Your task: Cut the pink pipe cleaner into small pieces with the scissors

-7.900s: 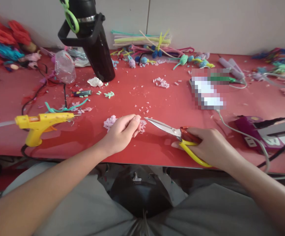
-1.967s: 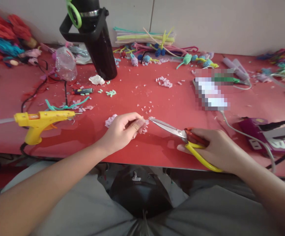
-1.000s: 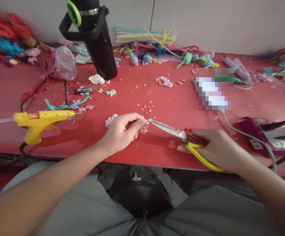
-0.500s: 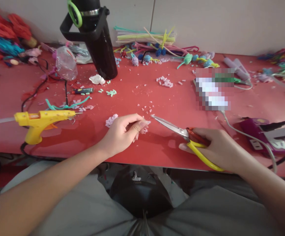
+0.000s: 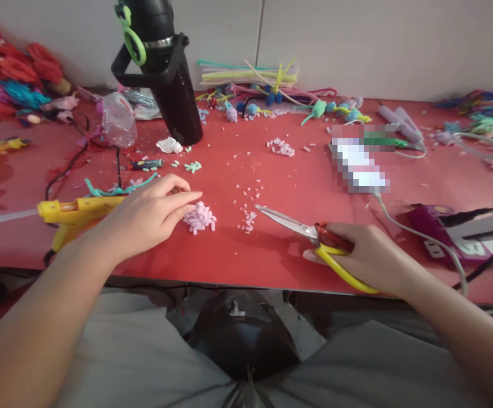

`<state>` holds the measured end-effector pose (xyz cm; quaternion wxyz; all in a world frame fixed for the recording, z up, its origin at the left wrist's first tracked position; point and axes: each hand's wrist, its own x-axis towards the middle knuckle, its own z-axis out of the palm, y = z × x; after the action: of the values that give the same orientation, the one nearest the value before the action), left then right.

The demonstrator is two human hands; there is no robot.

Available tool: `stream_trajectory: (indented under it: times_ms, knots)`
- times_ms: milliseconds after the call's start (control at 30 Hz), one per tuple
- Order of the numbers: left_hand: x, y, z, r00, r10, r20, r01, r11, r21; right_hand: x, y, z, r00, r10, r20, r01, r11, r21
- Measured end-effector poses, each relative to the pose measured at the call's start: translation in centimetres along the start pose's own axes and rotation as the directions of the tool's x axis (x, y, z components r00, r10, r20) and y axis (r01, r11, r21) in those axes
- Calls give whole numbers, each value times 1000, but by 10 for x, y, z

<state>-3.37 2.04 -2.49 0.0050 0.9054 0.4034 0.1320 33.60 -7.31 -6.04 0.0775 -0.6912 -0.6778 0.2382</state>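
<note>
My left hand (image 5: 151, 215) is just left of a small heap of lilac cut pieces (image 5: 199, 218). Its fingers are stretched out and slightly apart, and I see nothing between them. In my right hand (image 5: 365, 255) is a pair of scissors (image 5: 291, 221) with one red and one yellow handle. The blades are nearly closed and point left. By their tip lie fine pale-pink trimmings (image 5: 247, 220), scattered on the red tabletop (image 5: 229, 260). A yellow glue gun (image 5: 80, 209) is partly hidden behind my left hand and forearm.
A black tumbler (image 5: 174, 96) stands at the back left, beside a clear plastic cup (image 5: 119, 120). More lilac pieces (image 5: 281, 147) lie farther back. Bundled pipe cleaners (image 5: 246, 73) line the wall. At right are a blurred-out device (image 5: 359, 164) and a purple power strip (image 5: 446, 238) with cables.
My left hand has moved left from beside the scissor tip to the lilac heap, and its pinched fingers have opened. The scissors have barely moved; the view has shifted slightly.
</note>
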Motion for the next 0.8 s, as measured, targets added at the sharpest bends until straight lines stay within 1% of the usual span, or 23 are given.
stream_trajectory:
  times_ms: [67,200,300,400,467,533,600,633,700,800]
  knots:
    - [-1,3,0,998,-58,16,58,998,-22,1,0,0,1000,5,2,-5,1000,-9]
    - [3,12,-2,992,-125,-36,122,990,-74,3,-4,1,1000,12,-23,-13,999,-47]
    - [19,16,-3,989,-130,-69,123,988,-93,3,-9,0,999,15,-41,-17,998,-68]
    - [44,15,-2,992,-106,-70,98,989,-108,4,-12,-1,999,23,-37,-25,997,-74]
    - [60,14,-1,996,-90,-13,88,990,-108,4,-13,-1,999,24,-44,-27,997,-78]
    - [69,14,0,992,-77,104,89,990,-107,3,-12,-1,998,4,-57,-9,996,-87]
    - [71,16,2,973,-50,225,78,990,-116,2,-12,-2,998,-15,-54,10,995,-100]
    - [69,17,3,963,-36,266,72,990,-125,2,-12,-2,999,-17,-50,12,994,-105]
    - [64,20,5,951,-18,308,67,986,-150,1,-13,-3,999,-13,-43,8,993,-116]
    - [57,22,6,951,3,310,57,981,-185,0,-15,-5,999,-7,-42,1,992,-128]
